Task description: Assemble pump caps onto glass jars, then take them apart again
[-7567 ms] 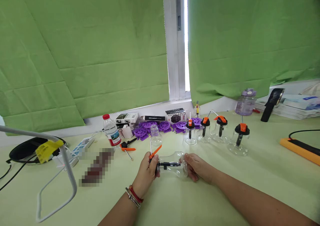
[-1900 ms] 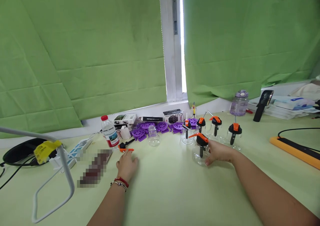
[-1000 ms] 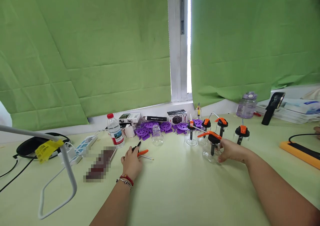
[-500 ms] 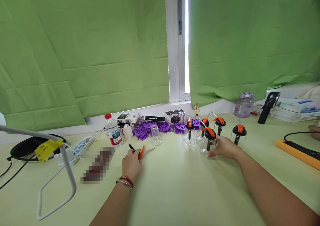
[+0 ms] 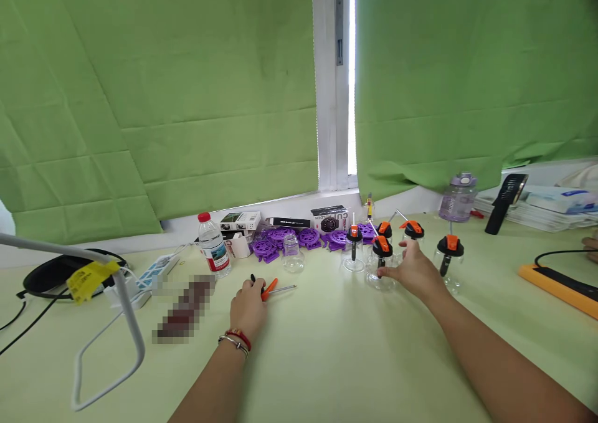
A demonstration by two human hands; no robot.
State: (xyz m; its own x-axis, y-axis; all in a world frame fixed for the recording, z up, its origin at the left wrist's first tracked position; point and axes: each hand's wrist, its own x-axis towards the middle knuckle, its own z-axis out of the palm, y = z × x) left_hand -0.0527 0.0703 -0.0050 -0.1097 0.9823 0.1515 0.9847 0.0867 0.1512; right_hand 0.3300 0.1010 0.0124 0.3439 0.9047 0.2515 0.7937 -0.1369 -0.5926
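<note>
While left grip (image 5: 249, 306) clasps lid (image 5: 270, 289); right grip (image 5: 415, 271) loosely spread by jar (image 5: 379, 281)

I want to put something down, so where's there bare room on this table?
The widest bare patch of tabletop lies between the left hand and right hand, on the near side. Another lies between the right forearm and the orange strip. It's crowded along the back, with purple parts and boxes, and around the orange-topped jars.

Dark object (image 5: 184, 311) pixelated, co-worker's hand (image 5: 592, 243) cut off (right edge), orange lid (image 5: 269, 289) partly behind left fingers (image 5: 245, 288)
</note>
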